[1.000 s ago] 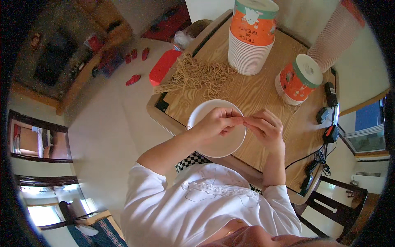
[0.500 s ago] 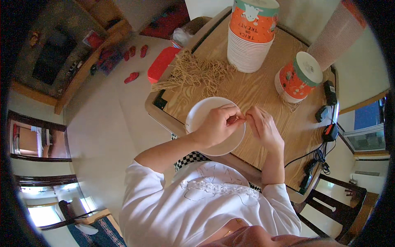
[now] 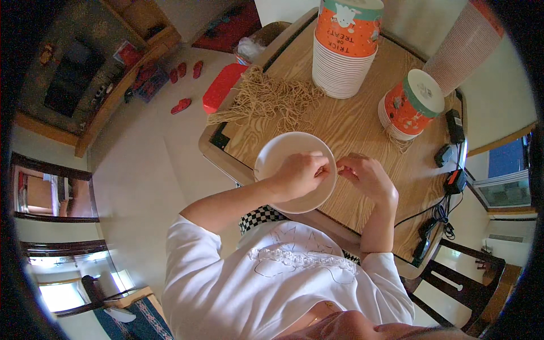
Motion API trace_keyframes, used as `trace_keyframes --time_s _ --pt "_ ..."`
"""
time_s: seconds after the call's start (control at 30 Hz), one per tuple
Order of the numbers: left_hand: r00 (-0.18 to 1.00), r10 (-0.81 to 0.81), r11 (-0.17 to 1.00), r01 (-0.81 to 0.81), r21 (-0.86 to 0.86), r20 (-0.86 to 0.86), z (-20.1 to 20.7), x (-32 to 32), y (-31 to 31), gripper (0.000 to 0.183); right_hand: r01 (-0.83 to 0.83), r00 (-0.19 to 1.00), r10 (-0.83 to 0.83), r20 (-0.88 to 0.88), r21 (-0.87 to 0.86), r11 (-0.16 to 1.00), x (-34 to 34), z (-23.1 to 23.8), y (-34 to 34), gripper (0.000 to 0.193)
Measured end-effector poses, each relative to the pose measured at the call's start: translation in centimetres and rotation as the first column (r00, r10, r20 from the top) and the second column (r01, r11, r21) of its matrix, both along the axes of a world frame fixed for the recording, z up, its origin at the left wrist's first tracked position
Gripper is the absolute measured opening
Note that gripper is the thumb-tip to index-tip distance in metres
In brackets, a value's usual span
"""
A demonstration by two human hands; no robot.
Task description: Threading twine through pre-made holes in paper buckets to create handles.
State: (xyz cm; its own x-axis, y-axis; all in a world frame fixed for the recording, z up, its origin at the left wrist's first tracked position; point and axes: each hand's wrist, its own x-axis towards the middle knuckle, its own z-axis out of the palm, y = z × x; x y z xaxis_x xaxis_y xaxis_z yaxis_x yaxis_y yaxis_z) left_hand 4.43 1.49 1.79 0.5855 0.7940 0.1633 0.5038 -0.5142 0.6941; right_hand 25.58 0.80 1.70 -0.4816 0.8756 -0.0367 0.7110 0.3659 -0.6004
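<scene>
A round white paper bucket [image 3: 275,153] stands at the table's near edge, its open mouth facing up. Over its mouth, my left hand [image 3: 301,175] is closed, fingers curled together towards the right rim. My right hand [image 3: 368,178] pinches just outside that rim, a short gap from the left fingertips. Whatever is between the fingers of either hand is too small or hidden to make out. Beyond the bucket lies a loose heap of tan twine [image 3: 277,99].
A tall stack of orange and green paper buckets [image 3: 344,68] stands at the back; a shorter stack [image 3: 411,107] is on the right. A red lid-like object [image 3: 224,88] is at the left edge. Power adapters and cables [image 3: 439,212] line the right side of the wooden table [image 3: 362,130].
My hands have drawn slightly apart at the right rim. The left went a little down and left, the right slightly right. The bucket stays in about the same place.
</scene>
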Motion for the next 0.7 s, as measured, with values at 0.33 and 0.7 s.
trace_keyframes --time_s 0.33,0.7 --pt "1.000 0.000 1.000 0.000 0.011 0.001 -0.35 0.38 0.00 0.007 -0.013 0.998 0.012 -0.064 -0.020 1.000 0.10 -0.13 0.13 0.020" --pt "0.998 0.049 0.997 -0.047 -0.058 0.043 -0.24 0.75 -0.06 0.007 -0.051 0.997 0.053 -0.062 0.026 0.998 -0.39 -0.27 0.45 0.016"
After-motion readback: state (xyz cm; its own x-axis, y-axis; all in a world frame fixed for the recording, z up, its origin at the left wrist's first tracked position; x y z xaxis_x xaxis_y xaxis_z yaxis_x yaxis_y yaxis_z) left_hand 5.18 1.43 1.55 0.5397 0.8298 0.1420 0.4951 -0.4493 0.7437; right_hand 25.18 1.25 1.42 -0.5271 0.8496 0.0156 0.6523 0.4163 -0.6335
